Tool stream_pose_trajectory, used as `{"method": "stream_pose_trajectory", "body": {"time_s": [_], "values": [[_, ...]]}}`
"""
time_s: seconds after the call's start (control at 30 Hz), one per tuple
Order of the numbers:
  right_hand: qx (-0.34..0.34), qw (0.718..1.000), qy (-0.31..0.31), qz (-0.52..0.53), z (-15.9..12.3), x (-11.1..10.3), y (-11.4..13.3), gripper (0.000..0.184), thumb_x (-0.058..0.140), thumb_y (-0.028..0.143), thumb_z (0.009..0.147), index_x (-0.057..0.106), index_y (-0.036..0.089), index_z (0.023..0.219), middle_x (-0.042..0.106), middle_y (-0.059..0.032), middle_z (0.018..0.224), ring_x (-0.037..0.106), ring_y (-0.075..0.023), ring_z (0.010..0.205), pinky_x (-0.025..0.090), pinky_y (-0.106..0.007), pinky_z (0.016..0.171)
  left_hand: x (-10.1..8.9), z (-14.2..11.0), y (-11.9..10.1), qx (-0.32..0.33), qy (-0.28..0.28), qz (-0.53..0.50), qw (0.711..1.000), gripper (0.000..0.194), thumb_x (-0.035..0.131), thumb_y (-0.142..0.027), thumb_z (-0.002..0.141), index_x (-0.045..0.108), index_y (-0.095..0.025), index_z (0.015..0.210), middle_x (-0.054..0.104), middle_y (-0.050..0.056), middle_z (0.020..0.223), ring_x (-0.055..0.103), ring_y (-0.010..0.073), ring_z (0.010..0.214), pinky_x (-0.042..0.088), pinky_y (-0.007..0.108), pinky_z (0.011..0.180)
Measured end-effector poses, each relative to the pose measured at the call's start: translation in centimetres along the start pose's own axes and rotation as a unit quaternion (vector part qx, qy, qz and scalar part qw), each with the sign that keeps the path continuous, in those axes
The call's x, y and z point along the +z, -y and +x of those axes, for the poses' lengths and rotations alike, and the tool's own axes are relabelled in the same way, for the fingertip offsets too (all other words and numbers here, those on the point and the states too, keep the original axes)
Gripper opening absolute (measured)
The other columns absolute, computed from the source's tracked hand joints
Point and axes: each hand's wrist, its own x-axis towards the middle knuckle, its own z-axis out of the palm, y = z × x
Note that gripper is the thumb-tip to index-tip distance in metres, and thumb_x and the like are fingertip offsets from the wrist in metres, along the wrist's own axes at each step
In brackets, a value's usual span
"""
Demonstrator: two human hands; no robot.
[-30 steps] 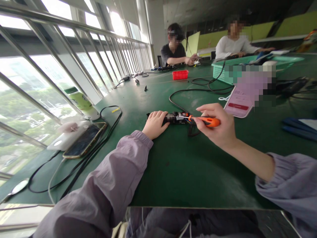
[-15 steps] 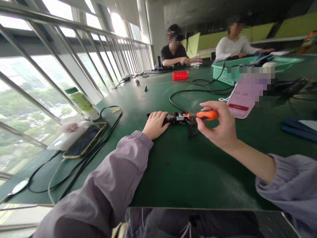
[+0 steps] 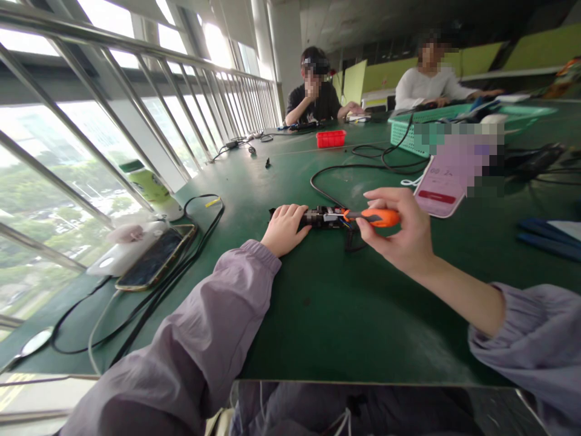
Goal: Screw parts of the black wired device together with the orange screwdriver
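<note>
My left hand (image 3: 287, 229) is wrapped over one end of a black, rod-like device (image 3: 314, 217) lying on the green table. Small coloured wires show along the device's exposed right part, and a black cable runs off behind it. A screwdriver (image 3: 384, 218) with an orange and dark grey handle lies nearly level, its shaft pointing left over the device; where exactly the tip rests I cannot make out. My right hand (image 3: 403, 233) has it by the handle, thumb against the near side and fingers curved above and behind.
A pink-screened phone (image 3: 442, 178) leans against a green basket (image 3: 411, 138) of items. Farther back stands a red box (image 3: 331, 139). To the left are a bottle (image 3: 152, 191), a dark phone (image 3: 157, 257) and cables (image 3: 167, 290). Two people sit across the table.
The screwdriver handle has turned, showing its grey and orange parts differently, and my right fingers have shifted slightly. My left hand stays put. A person opposite has raised a hand to the face.
</note>
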Motion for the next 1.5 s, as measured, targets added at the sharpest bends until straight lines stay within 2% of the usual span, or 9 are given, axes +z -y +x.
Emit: {"method": "stream_pose_trajectory", "body": {"time_s": [0.1,0.27,0.47,0.67,0.87,1.0,1.23,1.43,1.5], "values": [[0.005,1.0,0.017,-0.017,0.0,-0.1,0.2,0.023,0.063,0.02,0.074,0.054,0.024,0.095,0.058,0.0006,0.073,0.057,-0.0141,0.058,0.049,-0.03,0.059,0.0,0.1,0.0,0.0,0.001,0.0,1.0,0.041,0.048,-0.035,0.086,0.048,-0.016,0.122,0.055,0.008,0.114,0.046,0.0244,0.107,0.034,0.038,0.098],[-0.004,1.0,-0.017,-0.012,0.0,-0.1,0.2,0.037,0.06,0.016,0.073,0.051,0.024,0.108,0.06,-0.0048,0.094,0.061,-0.0181,0.079,0.051,-0.032,0.071,0.0,0.1,0.0,-0.002,0.004,-0.002,1.0,0.042,0.048,-0.035,0.086,0.047,-0.015,0.123,0.054,0.009,0.114,0.046,0.0246,0.108,0.034,0.038,0.098],[0.019,0.999,0.03,-0.011,-0.1,-0.1,0.2,0.023,0.062,0.022,0.075,0.054,0.024,0.096,0.056,0.0028,0.064,0.056,-0.0144,0.056,0.048,-0.029,0.057,0.0,0.0,0.0,-0.002,0.001,-0.002,1.0,0.041,0.048,-0.035,0.086,0.048,-0.015,0.122,0.054,0.009,0.114,0.046,0.0243,0.107,0.034,0.038,0.098],[-0.013,1.0,-0.02,0.01,0.1,0.1,0.1,0.043,0.06,0.013,0.072,0.049,0.026,0.112,0.058,-0.0063,0.1,0.062,-0.0197,0.085,0.052,-0.032,0.074,0.0,0.0,0.0,0.0,-0.003,-0.006,1.0,0.04,0.048,-0.035,0.086,0.048,-0.016,0.122,0.055,0.009,0.114,0.046,0.0244,0.107,0.034,0.038,0.098],[0.027,1.0,-0.011,0.007,0.2,0.0,-0.1,0.024,0.063,0.02,0.074,0.053,0.023,0.096,0.057,0.0007,0.075,0.058,-0.0142,0.063,0.049,-0.029,0.061,-0.2,0.0,0.0,-0.007,-0.002,-0.013,1.0,0.04,0.048,-0.036,0.087,0.049,-0.016,0.121,0.055,0.009,0.114,0.046,0.0241,0.107,0.034,0.039,0.099],[0.058,0.998,-0.027,0.014,0.5,-0.1,-0.2,0.015,0.062,0.023,0.075,0.054,0.023,0.087,0.058,-0.0014,0.082,0.058,-0.0148,0.066,0.049,-0.03,0.062,-0.2,0.0,0.1,-0.008,-0.006,-0.019,1.0,0.039,0.048,-0.036,0.087,0.049,-0.016,0.121,0.055,0.009,0.114,0.047,0.0235,0.107,0.034,0.039,0.099],[0.084,0.995,-0.025,0.04,0.8,0.1,-0.4,0.038,0.059,0.019,0.073,0.049,0.026,0.109,0.056,-0.0047,0.093,0.061,-0.0197,0.082,0.052,-0.036,0.075,-0.2,0.2,0.2,-0.015,-0.011,-0.019,1.0,0.038,0.048,-0.037,0.087,0.049,-0.019,0.12,0.056,0.008,0.113,0.048,0.0232,0.106,0.035,0.039,0.097],[0.134,0.99,0.031,0.026,1.7,-0.3,-1.3,0.007,0.059,0.028,0.078,0.057,0.024,0.083,0.059,0.0004,0.07,0.058,-0.0149,0.06,0.047,-0.028,0.055,0.0,0.8,0.4,-0.021,-0.007,-0.021,1.0,0.037,0.048,-0.037,0.087,0.049,-0.018,0.119,0.056,0.007,0.114,0.048,0.0232,0.107,0.035,0.039,0.098],[0.155,0.986,0.044,0.034,2.3,-0.4,-1.8,0.009,0.058,0.029,0.08,0.057,0.022,0.075,0.06,0.0004,0.068,0.057,-0.0135,0.057,0.044,-0.026,0.051,0.1,1.1,0.5,-0.017,-0.003,-0.023,1.0,0.037,0.049,-0.037,0.087,0.049,-0.018,0.119,0.056,0.007,0.114,0.048,0.0229,0.107,0.035,0.038,0.098]]}}
